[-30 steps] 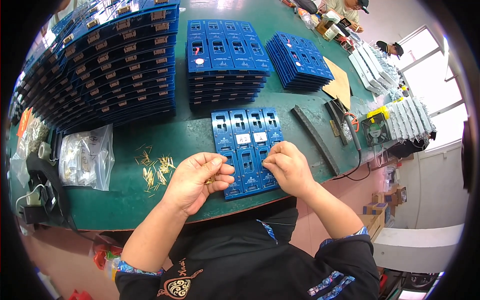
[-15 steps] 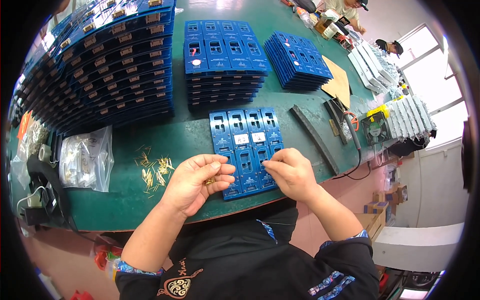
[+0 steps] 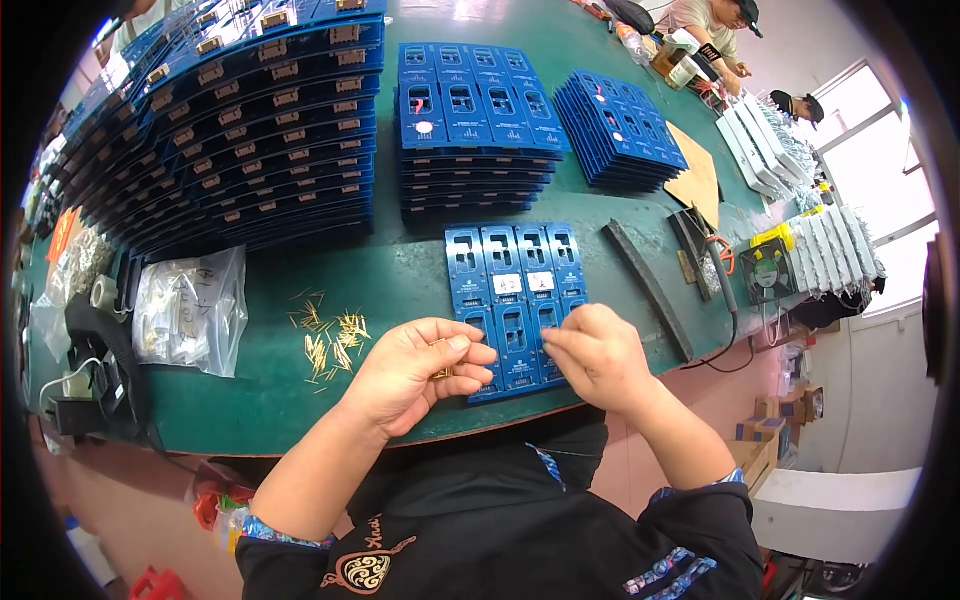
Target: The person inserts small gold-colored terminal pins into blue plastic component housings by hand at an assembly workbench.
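A blue circuit-board panel (image 3: 515,317) with several rectangular cut-outs and two white labels lies flat near the table's front edge. Above its lower left corner, my left hand (image 3: 420,368) is curled palm up around a few gold pins (image 3: 443,373), partly covered by the fingers. My right hand (image 3: 605,362) is closed in a pinch over the panel's lower right part. Whatever sits between its fingertips is too small to make out. Left of my left hand, loose gold pins (image 3: 340,338) are scattered on the green table (image 3: 275,400).
Stacked blue boards (image 3: 250,140) rise high at the left, with a lower stack (image 3: 480,110) and another pile (image 3: 620,130) behind the panel. To the right lie a dark bar (image 3: 645,285) and a corded tool (image 3: 728,285). A plastic bag (image 3: 190,315) sits left. A co-worker (image 3: 710,35) is far right.
The whole scene has shifted slightly right in the view. Both hands stay in nearly the same places over the panel, still closed.
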`<move>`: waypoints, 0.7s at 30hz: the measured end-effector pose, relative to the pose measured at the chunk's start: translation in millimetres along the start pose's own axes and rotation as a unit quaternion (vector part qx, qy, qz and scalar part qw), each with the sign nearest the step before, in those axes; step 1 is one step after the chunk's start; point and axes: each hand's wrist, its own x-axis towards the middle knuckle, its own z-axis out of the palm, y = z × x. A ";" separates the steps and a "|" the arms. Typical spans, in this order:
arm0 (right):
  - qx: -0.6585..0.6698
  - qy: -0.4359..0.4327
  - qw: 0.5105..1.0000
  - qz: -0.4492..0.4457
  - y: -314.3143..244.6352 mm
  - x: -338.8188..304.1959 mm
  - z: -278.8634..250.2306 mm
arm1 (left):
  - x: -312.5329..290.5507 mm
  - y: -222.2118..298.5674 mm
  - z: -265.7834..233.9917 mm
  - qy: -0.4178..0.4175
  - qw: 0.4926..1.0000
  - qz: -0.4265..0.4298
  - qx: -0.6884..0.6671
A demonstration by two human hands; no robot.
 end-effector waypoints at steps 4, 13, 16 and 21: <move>0.127 0.014 0.992 -0.016 -9.1 32.0 1.3 | -2.1 0.4 -1.8 -0.009 1.000 -0.024 0.011; 0.181 -0.049 0.971 -0.146 -16.5 59.5 18.8 | -1.6 0.6 -3.8 -0.039 0.997 -0.051 0.037; 0.115 -0.078 0.976 -0.167 -19.9 58.6 15.7 | -2.2 0.7 -3.3 -0.045 0.997 -0.050 0.049; 0.104 -0.064 0.985 -0.126 -19.3 55.6 16.1 | -1.1 -0.6 -4.4 -0.027 0.998 -0.028 0.039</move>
